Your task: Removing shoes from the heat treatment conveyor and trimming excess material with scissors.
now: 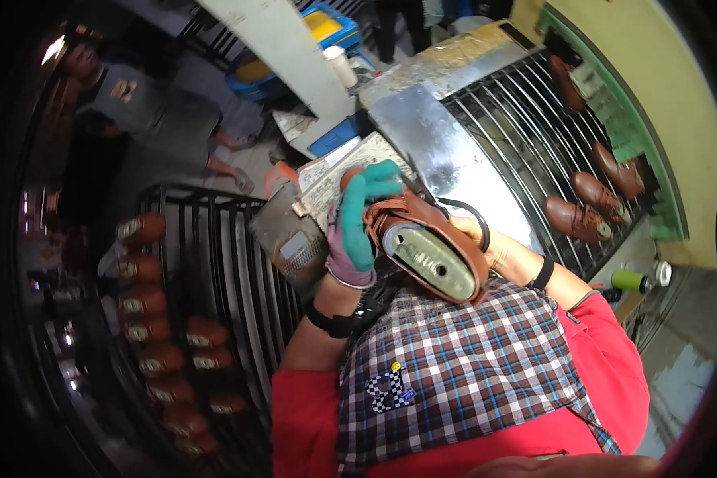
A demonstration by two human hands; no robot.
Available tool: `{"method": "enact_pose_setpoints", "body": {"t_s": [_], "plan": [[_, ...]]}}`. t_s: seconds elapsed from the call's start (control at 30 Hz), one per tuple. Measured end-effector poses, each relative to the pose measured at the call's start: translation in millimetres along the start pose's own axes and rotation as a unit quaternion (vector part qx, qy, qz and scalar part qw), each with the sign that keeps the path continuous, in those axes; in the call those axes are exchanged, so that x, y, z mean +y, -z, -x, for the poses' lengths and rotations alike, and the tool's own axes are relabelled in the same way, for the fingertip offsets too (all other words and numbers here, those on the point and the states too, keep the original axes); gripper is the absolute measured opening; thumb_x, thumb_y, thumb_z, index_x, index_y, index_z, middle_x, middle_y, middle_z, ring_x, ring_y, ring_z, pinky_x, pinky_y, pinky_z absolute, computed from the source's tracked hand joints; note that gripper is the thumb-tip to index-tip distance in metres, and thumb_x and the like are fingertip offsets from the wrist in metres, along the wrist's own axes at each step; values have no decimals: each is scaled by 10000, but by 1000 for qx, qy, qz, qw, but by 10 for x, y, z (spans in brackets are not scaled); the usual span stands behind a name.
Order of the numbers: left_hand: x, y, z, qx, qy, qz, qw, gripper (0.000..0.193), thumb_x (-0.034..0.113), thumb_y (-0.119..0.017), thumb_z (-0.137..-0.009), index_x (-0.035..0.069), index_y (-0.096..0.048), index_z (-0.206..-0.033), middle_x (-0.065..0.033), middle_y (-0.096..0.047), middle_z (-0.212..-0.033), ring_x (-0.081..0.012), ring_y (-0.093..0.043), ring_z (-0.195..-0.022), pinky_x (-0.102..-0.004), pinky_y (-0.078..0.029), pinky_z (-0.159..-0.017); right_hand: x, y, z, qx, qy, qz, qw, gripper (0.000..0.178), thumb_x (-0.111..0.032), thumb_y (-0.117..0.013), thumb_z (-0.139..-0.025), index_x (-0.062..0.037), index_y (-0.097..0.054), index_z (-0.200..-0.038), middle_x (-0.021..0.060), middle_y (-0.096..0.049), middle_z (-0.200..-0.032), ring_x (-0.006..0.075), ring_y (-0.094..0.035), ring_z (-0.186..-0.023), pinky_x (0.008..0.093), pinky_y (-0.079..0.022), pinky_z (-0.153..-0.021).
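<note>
A brown leather shoe [462,241] is tilted in front of my chest, with the pale green top of a shoe last [432,261] filling its opening. My right hand [476,229] is bare and closed on the shoe's right side; most of its fingers are hidden behind the leather. A dark loop [472,209] curves beside that hand. My left hand [357,225] wears a teal and purple glove. It is open and cupped at the shoe's far left side, its bent fingers apart from the palm. The fingertips are blurred, and whether they touch the leather cannot be told.
At right, brown shoes [579,218] lie on a metal bar rack [506,131] beside a shiny metal plate [434,143]. More shoes [161,358] line a dark rack at left. A grey metal box [291,239] stands beyond my left arm. Another person [147,103] is at upper left.
</note>
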State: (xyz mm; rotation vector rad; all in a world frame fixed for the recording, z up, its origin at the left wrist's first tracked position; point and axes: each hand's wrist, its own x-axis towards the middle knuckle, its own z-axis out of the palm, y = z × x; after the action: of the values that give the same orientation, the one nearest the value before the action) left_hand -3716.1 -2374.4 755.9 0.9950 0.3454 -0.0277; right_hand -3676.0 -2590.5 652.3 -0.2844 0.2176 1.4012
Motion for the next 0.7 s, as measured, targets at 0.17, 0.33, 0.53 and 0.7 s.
{"method": "enact_pose_setpoints", "body": {"t_s": [0.17,0.33,0.53,0.7], "plan": [[-480,17,444,112,-94,-100,984,463,177,-451,-1014,26,-338,-1436,-99,-433,-1425,-197,-466,-1272,-329,-381,-1059,6,1,102,77,109,139,981,984,-353,-736,-806,-29,-105,-1488,197,-439,-1377,287,-507,-1232,441,-462,-1000],[-312,436,848,-3,48,150,987,582,72,-631,-917,90,-346,-1424,-60,-493,-1344,-166,-508,-1223,-308,-421,-1031,371,-551,-374,172,306,249,903,788,-505,-681,-790,-57,-399,-1374,98,-505,-1318,205,-509,-1202,367,-421,-1004],[78,883,1312,60,11,98,993,508,172,-655,-910,51,-434,-1351,-27,-567,-1189,-124,-566,-1102,-275,-454,-965,831,-885,-725,97,240,346,902,932,-401,-699,-862,-12,-153,-1509,170,-309,-1499,254,-286,-1390,372,-222,-1137],[401,1551,1765,173,26,17,985,403,152,-613,-934,63,-500,-1311,-51,-565,-1210,-142,-562,-1116,-298,-444,-987,1119,-1325,-1226,66,209,567,794,934,-279,-714,-865,34,-108,-1502,195,-261,-1522,234,-251,-1402,352,-207,-1141]]}}
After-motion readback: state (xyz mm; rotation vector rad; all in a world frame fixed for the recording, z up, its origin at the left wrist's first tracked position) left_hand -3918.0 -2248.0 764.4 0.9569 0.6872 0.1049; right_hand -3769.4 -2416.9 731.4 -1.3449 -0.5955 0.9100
